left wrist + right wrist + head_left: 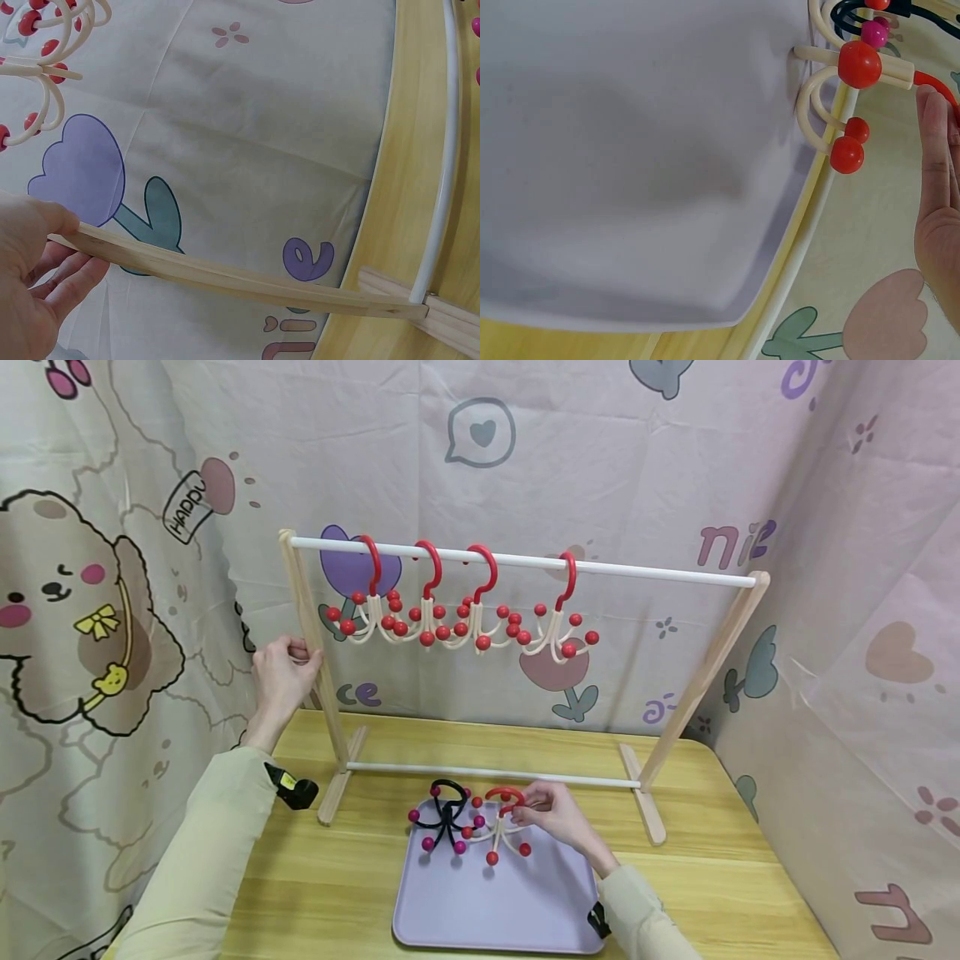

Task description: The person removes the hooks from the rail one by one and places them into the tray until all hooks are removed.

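My left hand [287, 672] grips the left wooden post [187, 266] of a small hanging rack, its thumb and fingers on either side in the left wrist view. Above the lilac tray [495, 910], my right hand [553, 812] pinches the red hook of a cream claw-shaped hanger [498, 835] with red ball tips. The fingertips on the hook are partly out of frame in the right wrist view. Left of it is a black hanger [447, 814] with magenta balls, at the tray's back edge. Several similar cream hangers [477, 618] hang by red hooks from the white top rod [645, 570].
The rack's right post [705, 685] and foot [642, 797] stand beyond my right hand. A white lower bar [487, 772] crosses just behind the tray. All of it stands on a wooden table [712, 877], with printed curtains [510, 468] behind and at both sides.
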`<action>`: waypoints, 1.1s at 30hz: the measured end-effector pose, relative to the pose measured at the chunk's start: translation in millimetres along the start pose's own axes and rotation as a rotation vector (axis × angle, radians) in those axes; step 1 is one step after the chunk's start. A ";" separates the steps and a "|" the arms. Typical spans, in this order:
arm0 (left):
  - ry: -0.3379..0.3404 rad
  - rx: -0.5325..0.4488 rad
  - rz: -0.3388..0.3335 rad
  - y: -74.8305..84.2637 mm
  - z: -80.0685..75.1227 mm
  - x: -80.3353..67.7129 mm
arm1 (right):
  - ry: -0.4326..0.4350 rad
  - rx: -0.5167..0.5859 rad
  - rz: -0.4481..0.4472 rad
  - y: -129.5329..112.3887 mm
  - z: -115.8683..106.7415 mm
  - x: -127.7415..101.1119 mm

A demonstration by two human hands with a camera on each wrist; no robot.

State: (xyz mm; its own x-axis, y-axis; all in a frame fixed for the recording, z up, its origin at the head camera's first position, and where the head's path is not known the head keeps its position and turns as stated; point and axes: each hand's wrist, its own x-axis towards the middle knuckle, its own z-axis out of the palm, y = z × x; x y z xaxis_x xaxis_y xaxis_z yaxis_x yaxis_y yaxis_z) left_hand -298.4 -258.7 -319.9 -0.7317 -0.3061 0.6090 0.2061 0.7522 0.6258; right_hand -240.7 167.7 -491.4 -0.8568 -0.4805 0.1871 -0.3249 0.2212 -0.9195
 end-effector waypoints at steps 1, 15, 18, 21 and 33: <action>0.000 -0.001 0.000 0.0 0.0 0.1 | 0.001 0.003 0.004 -0.3 0.1 0.0; 0.005 0.000 0.002 -1.2 0.4 0.7 | 0.007 0.025 0.034 -2.8 0.3 -1.1; 0.007 0.000 0.003 -0.9 0.4 0.7 | 0.006 0.029 0.035 -2.8 0.1 -1.3; 0.008 0.000 0.001 -0.7 0.5 0.4 | 0.006 0.014 0.037 -2.5 -0.6 -1.5; 0.001 0.000 -0.001 -1.3 0.4 0.2 | 0.075 -0.064 0.005 -13.7 -15.0 -0.3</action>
State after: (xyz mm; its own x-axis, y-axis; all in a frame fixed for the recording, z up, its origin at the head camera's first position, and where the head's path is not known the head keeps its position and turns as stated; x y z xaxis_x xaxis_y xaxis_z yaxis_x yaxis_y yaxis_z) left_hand -299.1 -259.5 -320.8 -0.7310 -0.3079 0.6089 0.2050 0.7521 0.6264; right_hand -242.0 177.6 -473.7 -0.8853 -0.4151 0.2098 -0.3431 0.2784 -0.8971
